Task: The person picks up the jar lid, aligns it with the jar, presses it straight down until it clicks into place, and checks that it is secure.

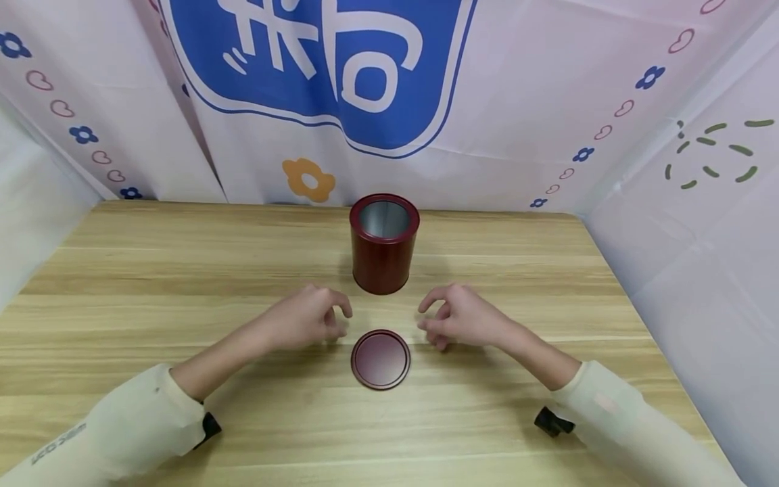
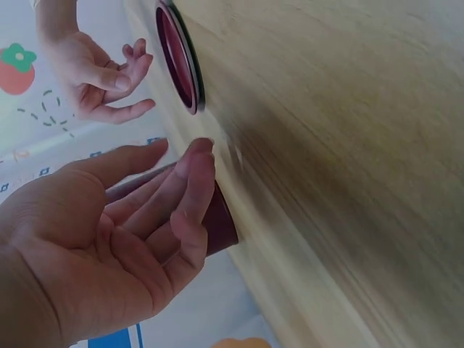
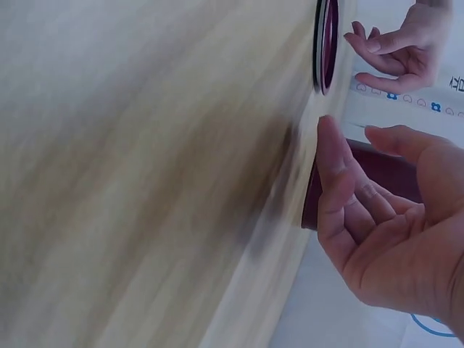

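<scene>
A dark red metal tin (image 1: 382,267) stands upright on the table, its top uncovered and its silvery inside showing. Nearer the person lies its round red lid (image 1: 381,360), flat on the wood. My left hand (image 1: 310,316) hovers to the left between tin and lid, fingers loosely bent and holding nothing. On the other side my right hand (image 1: 462,316) mirrors it, also with bent fingers and nothing held. Both wrist views show a gap between thumb and fingers, with the tin partly hidden behind the left fingers (image 2: 192,181) and the right fingers (image 3: 337,174).
The wood-grain table (image 1: 182,270) ends at the back against a white printed cloth (image 1: 517,122) with a blue emblem. Another white cloth (image 1: 700,237) hangs along the right side. Pale sleeves cover both forearms, with a black strap piece (image 1: 554,421) under the right one.
</scene>
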A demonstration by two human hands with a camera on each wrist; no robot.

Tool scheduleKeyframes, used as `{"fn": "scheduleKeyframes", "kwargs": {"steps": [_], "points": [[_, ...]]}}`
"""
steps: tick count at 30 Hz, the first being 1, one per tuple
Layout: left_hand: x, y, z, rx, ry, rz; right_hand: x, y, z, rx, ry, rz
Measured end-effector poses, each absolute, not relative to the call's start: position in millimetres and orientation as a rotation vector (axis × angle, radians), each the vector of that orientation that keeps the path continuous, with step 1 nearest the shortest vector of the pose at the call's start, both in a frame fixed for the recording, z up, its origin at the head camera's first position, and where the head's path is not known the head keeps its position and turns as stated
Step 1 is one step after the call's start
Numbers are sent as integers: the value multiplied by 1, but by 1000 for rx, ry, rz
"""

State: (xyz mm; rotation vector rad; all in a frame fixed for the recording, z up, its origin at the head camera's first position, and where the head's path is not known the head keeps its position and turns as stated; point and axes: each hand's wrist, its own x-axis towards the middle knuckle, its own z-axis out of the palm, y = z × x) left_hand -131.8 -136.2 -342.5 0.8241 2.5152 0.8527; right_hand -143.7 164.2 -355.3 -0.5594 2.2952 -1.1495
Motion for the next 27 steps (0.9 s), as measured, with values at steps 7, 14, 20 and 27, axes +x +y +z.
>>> {"fn": "scheduleKeyframes", "kwargs": {"steps": [7,14,20,27], "points": [[-133,-133,-343,673,2223,977,-141,159,-360,-564,2191,-1193],[-135,-132,-344,663,2178,1016,-139,154,-362,-546,2162,-1189],[-133,-130,-345,600,2124,1058,-138,151,-363,-485,2123,-1187],[-130,-129,-347,470,2050,1110,-136,152,-365,-438,2067,-1186]]}}
